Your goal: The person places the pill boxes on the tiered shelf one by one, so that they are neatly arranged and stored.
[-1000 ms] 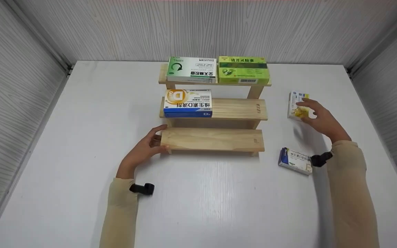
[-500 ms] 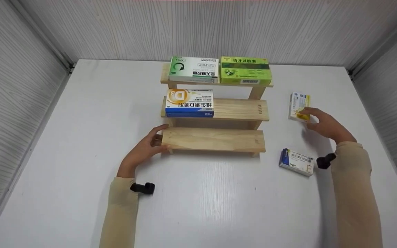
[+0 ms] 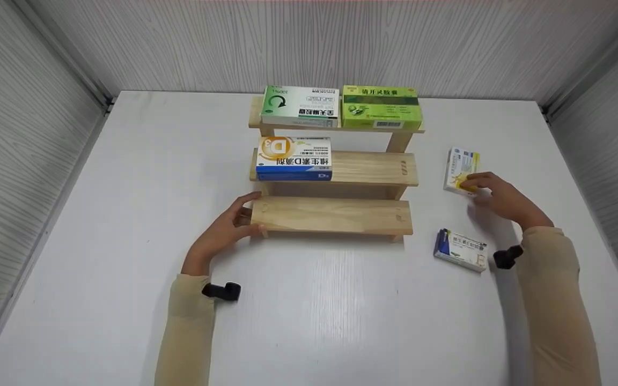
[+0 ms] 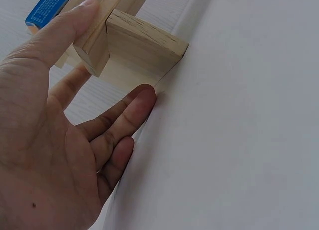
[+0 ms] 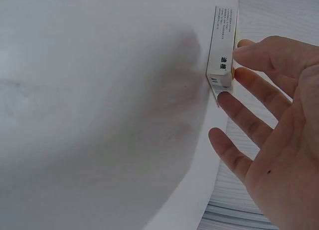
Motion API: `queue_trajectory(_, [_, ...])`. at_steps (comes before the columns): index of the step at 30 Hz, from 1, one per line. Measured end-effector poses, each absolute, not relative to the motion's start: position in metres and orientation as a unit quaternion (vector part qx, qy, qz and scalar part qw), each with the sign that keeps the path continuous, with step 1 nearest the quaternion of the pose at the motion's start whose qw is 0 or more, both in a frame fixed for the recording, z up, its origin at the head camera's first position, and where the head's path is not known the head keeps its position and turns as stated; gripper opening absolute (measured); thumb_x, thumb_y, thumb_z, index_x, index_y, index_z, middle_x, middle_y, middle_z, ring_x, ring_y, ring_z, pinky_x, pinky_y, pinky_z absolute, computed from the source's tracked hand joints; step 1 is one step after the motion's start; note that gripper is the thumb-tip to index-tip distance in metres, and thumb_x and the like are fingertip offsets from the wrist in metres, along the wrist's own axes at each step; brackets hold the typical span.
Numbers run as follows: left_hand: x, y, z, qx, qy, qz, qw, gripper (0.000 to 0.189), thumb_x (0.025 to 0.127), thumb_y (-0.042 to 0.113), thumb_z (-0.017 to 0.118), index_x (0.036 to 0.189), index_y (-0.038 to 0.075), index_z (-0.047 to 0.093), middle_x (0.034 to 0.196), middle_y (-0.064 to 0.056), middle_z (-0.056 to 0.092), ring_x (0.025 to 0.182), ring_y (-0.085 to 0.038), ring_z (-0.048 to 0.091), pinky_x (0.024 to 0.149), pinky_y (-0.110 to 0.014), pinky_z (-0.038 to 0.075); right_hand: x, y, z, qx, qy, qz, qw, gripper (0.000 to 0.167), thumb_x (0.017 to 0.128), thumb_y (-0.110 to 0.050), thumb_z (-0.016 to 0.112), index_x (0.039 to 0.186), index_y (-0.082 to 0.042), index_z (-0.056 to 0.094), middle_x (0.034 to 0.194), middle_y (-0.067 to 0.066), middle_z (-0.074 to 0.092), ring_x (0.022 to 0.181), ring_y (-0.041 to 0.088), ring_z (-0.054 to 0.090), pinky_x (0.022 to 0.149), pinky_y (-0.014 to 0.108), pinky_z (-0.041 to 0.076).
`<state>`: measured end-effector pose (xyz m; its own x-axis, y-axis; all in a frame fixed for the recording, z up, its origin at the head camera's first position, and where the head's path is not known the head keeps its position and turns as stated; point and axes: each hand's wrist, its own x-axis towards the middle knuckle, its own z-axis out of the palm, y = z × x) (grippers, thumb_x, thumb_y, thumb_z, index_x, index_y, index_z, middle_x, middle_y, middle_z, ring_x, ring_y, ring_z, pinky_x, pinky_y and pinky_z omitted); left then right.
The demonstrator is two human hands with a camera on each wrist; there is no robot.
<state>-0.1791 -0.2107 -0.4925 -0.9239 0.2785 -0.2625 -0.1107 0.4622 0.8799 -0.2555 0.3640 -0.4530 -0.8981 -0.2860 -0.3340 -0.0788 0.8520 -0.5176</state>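
- White tabletop stretched across the foreground, beige sleeves reaching over it.
- Nearest at right, a blue-and-white box lay flat, slightly askew.
- The left hand gripped a three-tiered wooden rack by the left end of its lowest step, thumb in front, finger behind.
- The right hand, fingers loose and extended, touched the near corner of a yellow-and-white box lying on the tabletop, right of the wooden rack.
- The middle step held a white, orange and blue box at its left.
- The top step bore a green-and-white box just left of a lime-green box.
- Pale wood-grain walls rose behind and at both sides.
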Motion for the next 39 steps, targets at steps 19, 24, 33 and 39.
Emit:
queue_trajectory(19, [-0.179,-0.211,-0.491,0.053,0.836,0.513,0.188,0.08,0.082,0.043,0.074,0.149,0.037,0.03,0.128,-0.014,0.055,0.113,-0.027,0.053,0.096,-0.042,0.038,-0.23,0.347,-0.453,-0.139,0.937,-0.249,0.201,0.042,0.093,-0.005,0.056,0.136,-0.004,0.055,0.14,0.026,0.036,0.131,0.048,0.03,0.106,0.065,0.023])
queue_trajectory(24, [-0.178,-0.211,-0.491,0.044,0.833,0.517,0.193,0.078,0.082,0.042,0.073,0.148,0.039,0.03,0.131,-0.013,0.052,0.113,-0.028,0.052,0.096,-0.043,0.038,-0.231,0.35,-0.449,-0.141,0.942,-0.239,0.187,0.045,0.093,-0.006,0.058,0.138,-0.006,0.053,0.144,0.027,0.034,0.134,0.049,0.025,0.107,0.067,0.02])
queue_trajectory(33, [-0.178,-0.21,-0.491,0.043,0.834,0.517,0.19,0.079,0.083,0.04,0.073,0.149,0.036,0.029,0.137,-0.015,0.048,0.116,-0.029,0.053,0.099,-0.044,0.037,-0.255,0.366,-0.448,-0.122,0.947,-0.242,0.172,0.059,0.092,-0.003,0.056,0.147,-0.005,0.037,0.159,0.024,0.009,0.139,0.058,0.007,0.104,0.074,0.014])
queue_trajectory(39, [-0.177,-0.209,-0.49,0.037,0.834,0.516,0.189,0.08,0.081,0.043,0.074,0.148,0.039,0.03,0.135,-0.012,0.049,0.115,-0.027,0.052,0.098,-0.044,0.038,-0.262,0.366,-0.455,-0.098,0.944,-0.233,0.21,0.055,0.096,-0.014,0.054,0.148,-0.011,0.037,0.16,0.023,0.005,0.142,0.054,0.004,0.106,0.073,0.011])
